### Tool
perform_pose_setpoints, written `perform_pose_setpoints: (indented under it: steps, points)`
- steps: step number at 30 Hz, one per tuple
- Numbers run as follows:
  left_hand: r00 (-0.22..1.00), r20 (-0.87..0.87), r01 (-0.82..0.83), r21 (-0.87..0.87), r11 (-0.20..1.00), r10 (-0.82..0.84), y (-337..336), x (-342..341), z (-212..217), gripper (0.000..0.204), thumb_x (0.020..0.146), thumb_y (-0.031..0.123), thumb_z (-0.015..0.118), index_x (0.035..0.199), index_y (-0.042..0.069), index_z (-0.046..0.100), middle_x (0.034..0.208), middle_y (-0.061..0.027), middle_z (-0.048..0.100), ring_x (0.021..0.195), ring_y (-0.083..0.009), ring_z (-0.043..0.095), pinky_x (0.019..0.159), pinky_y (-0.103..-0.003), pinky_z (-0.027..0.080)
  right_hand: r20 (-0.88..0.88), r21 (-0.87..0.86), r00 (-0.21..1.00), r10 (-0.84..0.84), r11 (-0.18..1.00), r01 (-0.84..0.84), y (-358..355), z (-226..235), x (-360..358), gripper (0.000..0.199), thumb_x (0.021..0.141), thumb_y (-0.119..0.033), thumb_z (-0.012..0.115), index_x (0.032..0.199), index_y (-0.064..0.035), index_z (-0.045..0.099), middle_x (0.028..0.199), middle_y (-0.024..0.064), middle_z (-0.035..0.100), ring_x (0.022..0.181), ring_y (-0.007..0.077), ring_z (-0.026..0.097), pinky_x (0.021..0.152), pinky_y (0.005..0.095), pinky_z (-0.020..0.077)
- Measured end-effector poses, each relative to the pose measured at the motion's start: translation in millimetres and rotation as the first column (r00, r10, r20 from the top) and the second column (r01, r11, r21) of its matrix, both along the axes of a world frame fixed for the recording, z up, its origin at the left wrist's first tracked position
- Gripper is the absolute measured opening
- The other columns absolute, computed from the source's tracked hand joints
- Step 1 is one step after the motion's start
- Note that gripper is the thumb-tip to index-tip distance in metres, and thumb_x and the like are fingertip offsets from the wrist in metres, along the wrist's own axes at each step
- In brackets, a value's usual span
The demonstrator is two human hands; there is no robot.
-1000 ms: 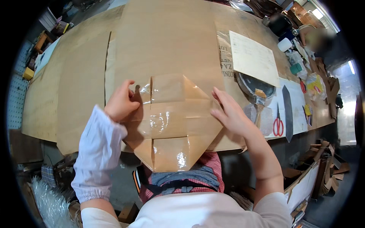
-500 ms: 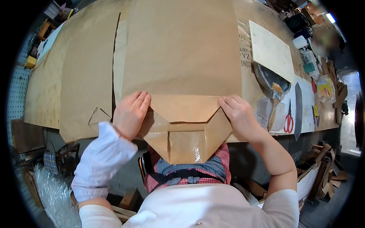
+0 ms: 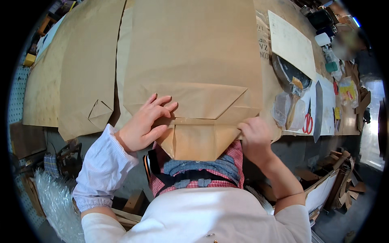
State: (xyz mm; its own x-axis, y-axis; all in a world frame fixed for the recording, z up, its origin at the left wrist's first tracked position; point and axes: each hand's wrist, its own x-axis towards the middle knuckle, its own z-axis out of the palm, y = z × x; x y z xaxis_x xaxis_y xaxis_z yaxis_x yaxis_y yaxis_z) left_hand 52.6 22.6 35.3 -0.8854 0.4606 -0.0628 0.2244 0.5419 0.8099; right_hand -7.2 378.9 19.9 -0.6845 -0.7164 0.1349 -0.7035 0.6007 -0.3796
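Paper bag (image 3: 190,69): large flat brown kraft bag, matte, lying on the table; its near end is folded into a bottom with slanted corner creases and a narrow cross strip
Folded bottom (image 3: 198,139): a tapered flap hangs over the table's near edge, in front of the person's chest
Long axis: runs away from the person, from the near table edge toward the far side; the folded bottom points at the person, the other end runs out of view at the top
Left hand (image 3: 144,125): lies flat on the left side of the fold, fingers spread and pressing down on the paper, gripping nothing
Right hand (image 3: 253,135): at the right end of the cross strip, fingers curled together and pinching the paper's edge there
Loose kraft sheets (image 3: 77,77): lie left of the bag, one with a small folded corner near the table edge
Table (image 3: 344,125): covered in brown paper
Right side: pale sheet of paper (image 3: 291,42), a paintbrush (image 3: 293,101) on clear plastic, red-handled scissors (image 3: 308,121), well apart from the hands
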Motion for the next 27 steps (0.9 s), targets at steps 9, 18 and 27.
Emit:
perform_pose_setpoints:
  steps: [9, 18, 27]
  points:
    - [0.971, -0.237, -0.079, -0.247, 0.966, 0.019, 1, 13, 20, 0.034, 0.071, 0.027, 0.074, 0.089, 0.000, 0.068, 0.141, -0.0235, 0.044, 0.135, -0.0430, 0.034, 0.110, -0.055, 0.026, 0.085, -0.288, 0.993, -0.087, 0.952, 0.108, -14, -7, -2, 0.016, 0.070, -0.007, 0.072, 0.085, -0.0055, 0.067, 0.085, 0.0075, 0.063, 0.084, 0.0285, 0.061, 0.077, 0.0385, 0.0490]
    - [0.822, -0.197, -0.549, -0.026, 0.835, 0.534, 19, -21, -19, 0.021, 0.077, 0.006, 0.072, 0.069, 0.000, 0.053, 0.080, -0.0105, 0.052, 0.079, -0.0261, 0.051, 0.070, -0.035, 0.041, 0.437, -0.356, 0.876, -0.206, 0.854, 0.378, -56, -5, -43, 0.013, 0.075, -0.008, 0.074, 0.074, -0.0023, 0.062, 0.076, 0.0093, 0.058, 0.076, 0.0253, 0.055, 0.066, 0.0342, 0.0442]
    - [0.738, -0.363, -0.674, -0.429, 0.601, 0.569, 41, -57, -32, 0.048, 0.080, 0.046, 0.070, 0.073, 0.000, 0.059, 0.071, -0.0163, 0.061, 0.068, -0.0362, 0.059, 0.059, -0.046, 0.044, 0.087, 0.113, 0.865, -0.494, 0.868, 0.484, -95, -18, -59, 0.033, 0.071, -0.026, 0.081, 0.067, -0.0042, 0.056, 0.073, 0.0106, 0.058, 0.064, 0.0315, 0.057, 0.057, 0.0409, 0.0457]
